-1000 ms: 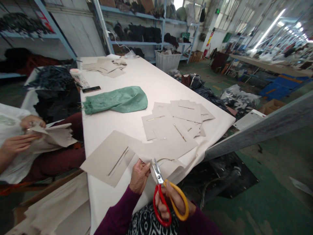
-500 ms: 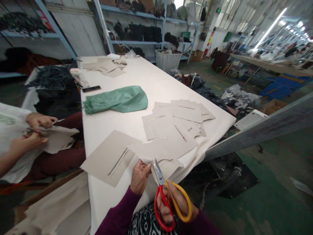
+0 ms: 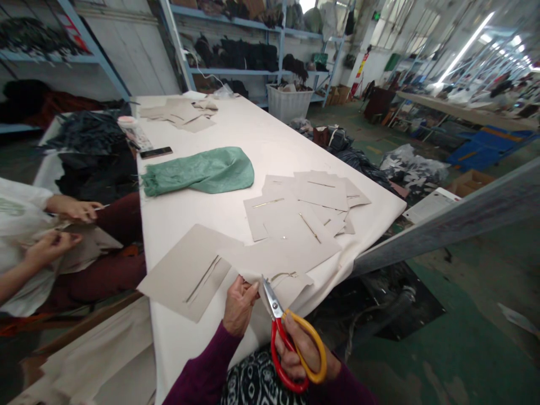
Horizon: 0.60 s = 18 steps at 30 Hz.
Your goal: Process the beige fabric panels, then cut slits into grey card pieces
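My right hand (image 3: 297,349) is closed round the handles of a pair of scissors (image 3: 275,306), one loop red and one yellow. The blades point away from me, nearly together, with their tips close to my left fingers. My left hand (image 3: 240,304) pinches the edge of a beige fabric piece (image 3: 291,287) that has a zipper in it. That piece lies over the near edge of the table. Beside it on the left is another beige piece (image 3: 189,270) with a long dark slit. A pile of similar pieces (image 3: 304,208) with zippers lies just beyond my hands.
On the white table (image 3: 270,135) lie a green cloth bag (image 3: 202,171), a phone (image 3: 156,152) and more beige pieces (image 3: 181,114) at the far end. A co-worker's hands (image 3: 63,225) handle fabric at the left. A grey beam (image 3: 455,225) slants past the table's right side.
The scissor blades have come closer together, and my right hand has shifted slightly left. My left hand keeps its pinch. The co-worker's hands have moved apart.
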Tool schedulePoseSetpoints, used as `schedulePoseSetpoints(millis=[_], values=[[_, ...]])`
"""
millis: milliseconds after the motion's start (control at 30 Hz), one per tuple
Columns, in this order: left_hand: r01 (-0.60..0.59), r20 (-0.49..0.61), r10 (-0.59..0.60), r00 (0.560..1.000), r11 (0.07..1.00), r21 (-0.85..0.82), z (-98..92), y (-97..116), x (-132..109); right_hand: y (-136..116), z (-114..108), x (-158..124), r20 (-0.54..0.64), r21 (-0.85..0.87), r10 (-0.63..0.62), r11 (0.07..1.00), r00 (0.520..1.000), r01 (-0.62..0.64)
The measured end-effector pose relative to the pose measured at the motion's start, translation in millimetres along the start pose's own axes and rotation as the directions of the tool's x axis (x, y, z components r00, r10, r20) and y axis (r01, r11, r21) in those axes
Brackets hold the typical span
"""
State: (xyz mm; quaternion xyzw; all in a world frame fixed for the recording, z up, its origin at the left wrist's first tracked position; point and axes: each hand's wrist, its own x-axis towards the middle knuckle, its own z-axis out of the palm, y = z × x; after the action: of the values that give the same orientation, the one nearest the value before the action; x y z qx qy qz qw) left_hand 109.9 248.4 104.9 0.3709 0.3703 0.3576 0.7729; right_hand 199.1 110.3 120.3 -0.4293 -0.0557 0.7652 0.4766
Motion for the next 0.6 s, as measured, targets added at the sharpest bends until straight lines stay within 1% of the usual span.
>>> schedulePoseSetpoints(millis=[67,200,300,333,400,500,567,600], values=[[-0.008,0.000,0.008,1.000,1.000,0.020,-1.5,-0.4,0.3,2.6,-1.7,2.2,0.016,-0.005,-0.008,1.000,1.000,0.008],[-0.026,0.016,0.025,1.000,0.994,0.105,-5.6,-6.1,-0.8,5.5,-4.2,8.5,0.126,0.054,-0.017,0.998,0.992,0.011],[-0.023,0.047,0.017,0.999,0.989,0.144,-7.0,-10.5,-2.2,5.2,-3.9,12.1,0.162,0.083,-0.030,0.996,0.986,0.016],[-0.021,0.050,0.014,0.999,0.990,0.137,-7.1,-10.6,-2.3,5.0,-3.4,12.1,0.155,0.074,-0.035,0.997,0.987,0.023],[-0.014,0.045,0.010,0.999,0.995,0.101,-7.9,-8.6,-1.7,5.2,-1.9,9.4,0.103,0.022,-0.063,0.998,0.993,0.061],[-0.023,0.024,0.021,0.999,0.998,0.065,-12.5,-2.9,0.7,6.8,0.0,1.9,0.000,-0.135,-0.172,0.976,0.985,0.171],[-0.033,0.016,0.031,0.999,0.996,0.089,-17.9,-1.3,2.0,8.2,-0.1,-0.7,-0.024,-0.219,-0.205,0.956,0.979,0.195],[-0.032,0.020,0.030,0.999,0.994,0.108,-20.8,-1.7,2.2,8.9,-0.8,-0.3,-0.022,-0.227,-0.202,0.955,0.979,0.192]])
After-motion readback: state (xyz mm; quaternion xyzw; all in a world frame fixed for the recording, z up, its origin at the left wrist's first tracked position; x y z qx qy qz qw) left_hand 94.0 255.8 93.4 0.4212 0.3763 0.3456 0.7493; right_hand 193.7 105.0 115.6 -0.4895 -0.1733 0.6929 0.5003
